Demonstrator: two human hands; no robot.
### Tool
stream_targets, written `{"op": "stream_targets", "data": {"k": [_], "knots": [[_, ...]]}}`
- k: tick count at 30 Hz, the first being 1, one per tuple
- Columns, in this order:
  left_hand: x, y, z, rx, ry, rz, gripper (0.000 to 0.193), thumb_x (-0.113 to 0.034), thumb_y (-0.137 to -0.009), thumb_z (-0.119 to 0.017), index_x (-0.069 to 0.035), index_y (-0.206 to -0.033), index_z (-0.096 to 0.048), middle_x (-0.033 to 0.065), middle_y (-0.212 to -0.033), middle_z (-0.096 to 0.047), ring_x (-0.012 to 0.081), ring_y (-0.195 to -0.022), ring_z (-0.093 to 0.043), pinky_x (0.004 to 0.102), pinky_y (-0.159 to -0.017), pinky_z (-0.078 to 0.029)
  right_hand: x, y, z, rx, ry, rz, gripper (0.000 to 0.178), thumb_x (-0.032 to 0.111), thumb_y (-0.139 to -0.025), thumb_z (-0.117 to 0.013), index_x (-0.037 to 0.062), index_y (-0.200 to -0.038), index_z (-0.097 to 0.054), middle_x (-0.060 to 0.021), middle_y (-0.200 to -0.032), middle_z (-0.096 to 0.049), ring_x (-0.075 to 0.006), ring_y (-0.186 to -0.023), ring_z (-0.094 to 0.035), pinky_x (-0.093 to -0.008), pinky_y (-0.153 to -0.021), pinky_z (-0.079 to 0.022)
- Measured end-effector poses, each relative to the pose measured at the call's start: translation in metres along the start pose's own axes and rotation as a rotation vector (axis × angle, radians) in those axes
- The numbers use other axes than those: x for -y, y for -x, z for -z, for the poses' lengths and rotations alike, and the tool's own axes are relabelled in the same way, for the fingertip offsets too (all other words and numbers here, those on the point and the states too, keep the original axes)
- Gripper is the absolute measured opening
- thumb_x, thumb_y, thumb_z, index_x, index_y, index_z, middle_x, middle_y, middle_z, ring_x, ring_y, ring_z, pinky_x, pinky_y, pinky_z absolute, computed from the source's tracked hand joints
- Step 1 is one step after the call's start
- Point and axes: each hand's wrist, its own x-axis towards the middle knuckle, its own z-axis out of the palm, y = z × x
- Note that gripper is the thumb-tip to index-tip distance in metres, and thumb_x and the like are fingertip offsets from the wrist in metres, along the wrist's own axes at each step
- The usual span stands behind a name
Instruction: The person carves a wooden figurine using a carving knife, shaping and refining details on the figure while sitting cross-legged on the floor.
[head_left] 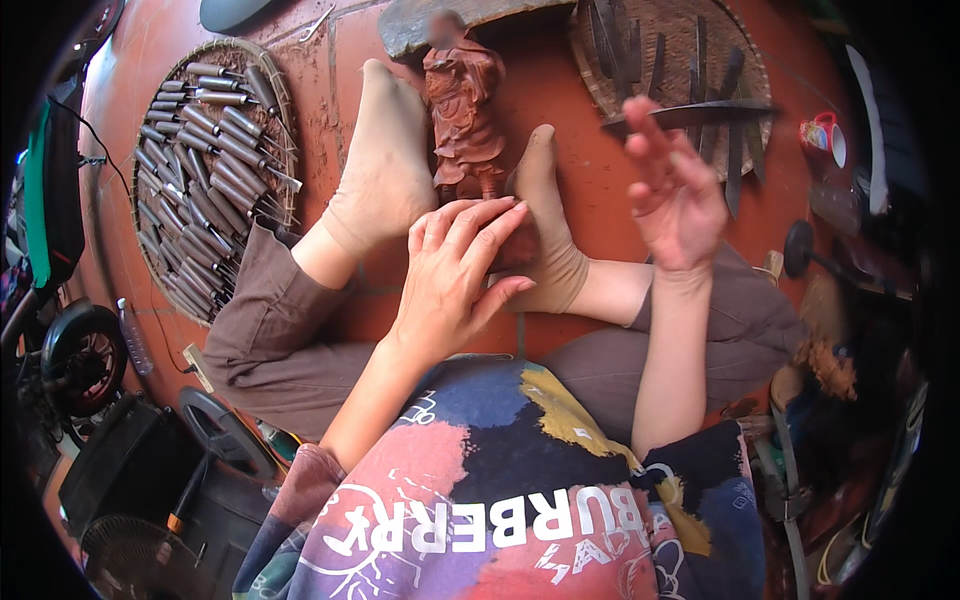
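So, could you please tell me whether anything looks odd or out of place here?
One blade looks slightly odd: it runs sideways by the right hand, while most blades on the tray point away from the person. Whether it is held is unclear. The statue's body shows no obvious damage.

Bright around the reddish-brown carved wooden statue (465,110), smudged at its top; softly blurred at the bare right hand (680,205) to its right; far outward, bent and black.
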Motion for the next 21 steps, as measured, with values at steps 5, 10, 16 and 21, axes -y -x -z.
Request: {"op": "stream_targets", "data": {"k": [5,10,16,21], "knots": [[-0.017,-0.004,0.004,-0.091,0.182,-0.071,0.062,-0.025,-0.083,-0.077,-0.003,-0.137,-0.059,0.0122,-0.135,-0.063,0.0367,-0.126,-0.055,0.0463,-0.109,-0.04,-0.052,-0.015,0.042,0.03,0.103,0.008,0.048,0.044,-0.103,-0.056,-0.0012,-0.118,-0.063,-0.0157,-0.114,-0.068,-0.0225,-0.093,-0.071,-0.0348,-0.079,-0.061],[-0.039,-0.011,0.001,-0.089,0.392,-0.043,0.061,-0.02,-0.082,-0.078,-0.003,-0.137,-0.058,0.0162,-0.146,-0.056,0.045,-0.141,-0.042,0.0524,-0.117,-0.033,-0.074,-0.027,-0.016,-0.407,0.623,-0.033,0.028,0.023,-0.098,-0.069,0.0022,-0.115,-0.063,-0.0121,-0.105,-0.07,-0.0159,-0.082,-0.07,-0.0287,-0.073,-0.059],[-0.046,-0.032,-0.015,-0.09,0.407,-0.05,0.067,-0.018,-0.08,-0.079,-0.005,-0.142,-0.055,0.0156,-0.157,-0.043,0.0484,-0.15,-0.025,0.0587,-0.12,-0.025,-0.075,-0.027,-0.005,-0.422,0.68,0.022,0.024,0.006,-0.095,-0.071,0.0023,-0.115,-0.059,-0.0089,-0.097,-0.071,-0.0147,-0.083,-0.071,-0.0253,-0.07,-0.059],[-0.048,-0.039,-0.02,-0.12,0.414,-0.039,0.071,-0.018,-0.079,-0.08,-0.007,-0.144,-0.054,0.012,-0.161,-0.039,0.0494,-0.152,-0.017,0.0612,-0.12,-0.023,-0.078,-0.028,-0.013,-0.481,0.847,-0.001,0.02,0.011,-0.096,-0.07,0.0,-0.11,-0.061,-0.0083,-0.102,-0.072,-0.0167,-0.086,-0.072,-0.0264,-0.074,-0.059]]}}
